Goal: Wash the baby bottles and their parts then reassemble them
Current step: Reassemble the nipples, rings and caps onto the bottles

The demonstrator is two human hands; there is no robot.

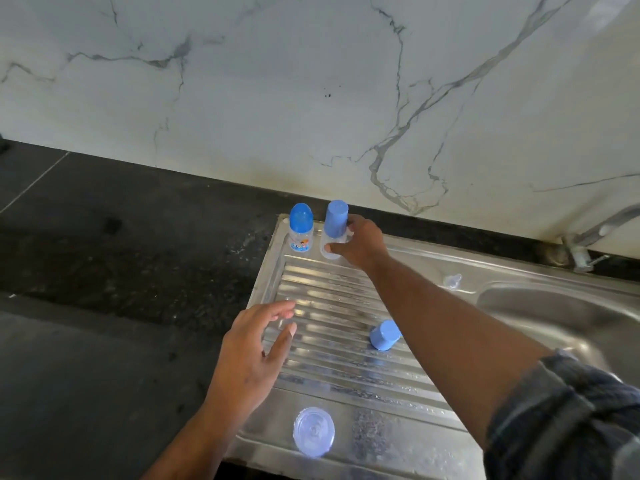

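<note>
At the far left corner of the drainboard [349,379] our right hand [362,242] pinches the capped baby bottle [334,227] by its clear body; probably light, wet, slippery. Our left hand [256,337] hovers spread.

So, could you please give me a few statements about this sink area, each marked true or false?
1. The right hand grips the tall bottle at the back of the draining board. True.
2. The left hand holds the loose blue cap. False: its fingers are spread over the ridges and hold nothing, and the cap lies apart from it on the board.
3. The small bottle stands upright with its blue top on. True.
4. The clear teat lies inside the sink bowl. False: it sits on the steel ledge beside the bowl.
5. A clear round part lies near the front edge of the board. True.
</note>
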